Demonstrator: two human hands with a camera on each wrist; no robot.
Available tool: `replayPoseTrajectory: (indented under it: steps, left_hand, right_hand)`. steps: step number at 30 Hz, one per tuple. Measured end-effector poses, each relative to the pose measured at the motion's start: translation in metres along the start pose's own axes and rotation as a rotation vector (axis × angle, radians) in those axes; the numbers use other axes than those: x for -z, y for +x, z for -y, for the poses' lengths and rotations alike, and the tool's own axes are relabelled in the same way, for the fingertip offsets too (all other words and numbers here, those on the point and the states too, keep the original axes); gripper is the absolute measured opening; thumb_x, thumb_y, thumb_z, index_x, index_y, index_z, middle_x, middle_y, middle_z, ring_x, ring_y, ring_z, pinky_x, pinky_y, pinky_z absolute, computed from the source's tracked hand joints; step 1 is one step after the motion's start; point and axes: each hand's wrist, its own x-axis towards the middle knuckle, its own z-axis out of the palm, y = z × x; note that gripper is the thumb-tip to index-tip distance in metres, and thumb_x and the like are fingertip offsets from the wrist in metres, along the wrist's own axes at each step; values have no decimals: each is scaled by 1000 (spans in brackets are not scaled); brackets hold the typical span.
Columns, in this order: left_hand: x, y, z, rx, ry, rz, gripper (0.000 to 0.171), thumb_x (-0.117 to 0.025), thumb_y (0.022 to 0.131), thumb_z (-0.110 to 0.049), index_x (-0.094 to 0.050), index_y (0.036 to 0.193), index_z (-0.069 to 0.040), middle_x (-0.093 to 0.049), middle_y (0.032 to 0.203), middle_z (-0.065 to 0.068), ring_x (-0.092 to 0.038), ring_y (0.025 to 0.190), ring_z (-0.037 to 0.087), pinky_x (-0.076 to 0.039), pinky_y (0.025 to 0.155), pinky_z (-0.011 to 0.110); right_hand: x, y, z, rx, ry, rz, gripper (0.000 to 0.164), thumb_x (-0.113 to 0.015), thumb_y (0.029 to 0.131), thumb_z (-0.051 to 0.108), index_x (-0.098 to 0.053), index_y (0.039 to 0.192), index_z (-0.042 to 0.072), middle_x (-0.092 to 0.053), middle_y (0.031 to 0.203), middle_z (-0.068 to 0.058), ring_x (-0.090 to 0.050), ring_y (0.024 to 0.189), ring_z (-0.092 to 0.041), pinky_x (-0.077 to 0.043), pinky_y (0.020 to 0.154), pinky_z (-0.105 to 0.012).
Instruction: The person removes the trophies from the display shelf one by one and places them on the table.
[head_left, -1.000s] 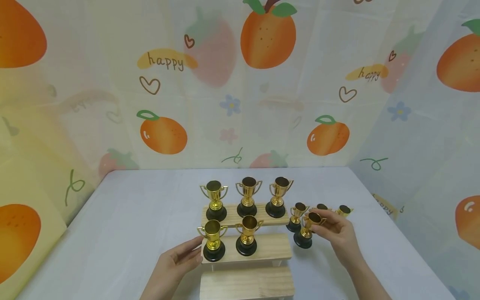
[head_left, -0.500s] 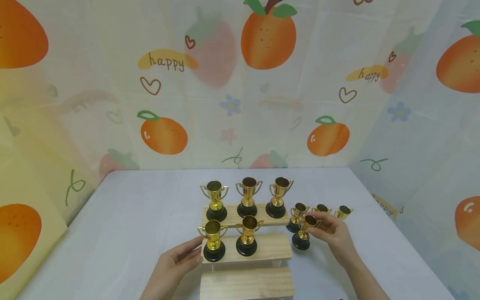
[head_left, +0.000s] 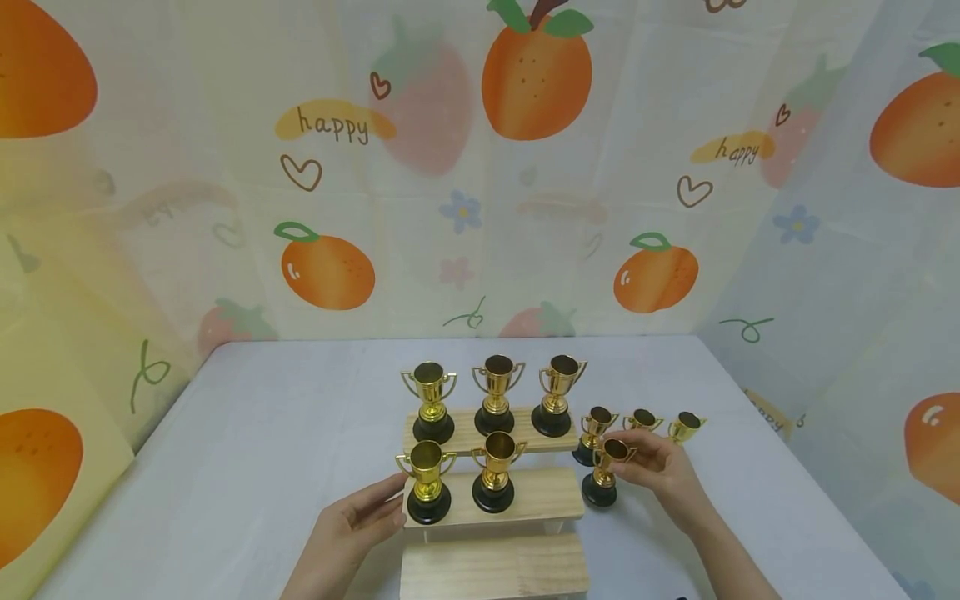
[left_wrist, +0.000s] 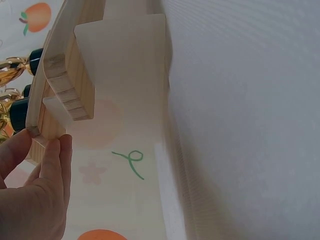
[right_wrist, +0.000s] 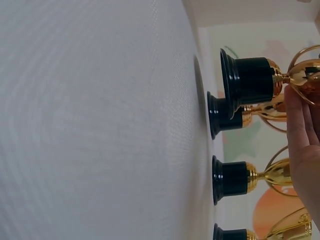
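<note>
My right hand [head_left: 663, 479] pinches a small gold trophy cup [head_left: 600, 490] with a black base, just right of the wooden stepped stand. In the right wrist view this trophy's base [right_wrist: 252, 80] is clear of the white tabletop. At the stand's left side, my left hand [head_left: 352, 525] grips the end of the middle step [head_left: 551, 492] between thumb and fingers, as the left wrist view shows. Two trophies [head_left: 495, 473] stand on that step, at its left and middle. Three more trophies [head_left: 497, 392] line the top step [head_left: 461, 429]. The bottom step [head_left: 495, 567] is bare wood.
Behind the right hand, three trophies stand on the table: one by the stand [head_left: 597, 423], a middle one [head_left: 642, 418] partly covered by the hand, and a right one [head_left: 686, 426]. A fruit-print curtain [head_left: 525, 183] rises behind the white table [head_left: 285, 417].
The right hand has carried its trophy a little left and toward the front, closer to the stand. The left hand and the trophies on the stand have stayed put.
</note>
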Motion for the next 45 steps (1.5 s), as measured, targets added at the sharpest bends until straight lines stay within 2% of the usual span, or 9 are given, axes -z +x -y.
replayPoseTrajectory:
  steps: [8,16,19,24,26,34,45]
  left_hand:
    - [-1,0,-1,3,10,-1,57,-70,90,-15,-51,141,2,-51,147,22,-61,127,28,-57,96,29]
    - [-1,0,0,11,19,1,57,-70,91,-15,-50,141,3,-51,147,22,-60,128,30,-58,96,30]
    - [0,0,1,6,21,8,58,-70,91,-16,-49,142,3,-51,147,23,-62,126,27,-58,95,29]
    - [1,0,1,-5,22,17,58,-70,91,-16,-49,142,3,-50,147,22,-66,118,11,-58,95,28]
    - [1,0,1,-7,23,16,58,-70,91,-16,-49,142,3,-51,147,22,-66,117,9,-58,95,28]
    - [-1,-1,-1,6,37,-3,57,-70,91,-15,-50,141,3,-51,147,23,-61,127,30,-58,95,30]
    - [-1,0,-2,3,30,-4,58,-70,90,-14,-50,141,4,-51,147,23,-62,126,29,-58,95,29]
  right_hand:
    - [0,-1,-1,-27,7,17,35,-64,88,-7,-58,122,-10,-71,112,12,-71,94,-4,-61,80,-23]
    - [1,-2,-5,-53,-22,23,36,-65,88,-5,-58,123,-9,-71,111,14,-72,92,-4,-61,80,-24]
    - [2,-2,-7,-60,-22,32,37,-65,88,-5,-57,123,-11,-71,112,15,-72,93,-4,-61,81,-25]
    - [3,-1,-9,-81,-24,39,38,-65,88,-3,-54,123,-14,-71,114,14,-71,98,-3,-61,82,-24]
    - [3,-1,-10,-87,-35,37,38,-66,88,-2,-55,123,-13,-70,115,14,-70,99,-2,-60,81,-23]
    - [3,-1,-10,-95,-46,34,37,-66,88,-1,-56,123,-11,-70,113,16,-70,99,-2,-60,81,-22]
    - [3,-2,-9,-81,-38,41,36,-65,89,-2,-57,124,-10,-70,113,15,-70,98,-2,-60,80,-22]
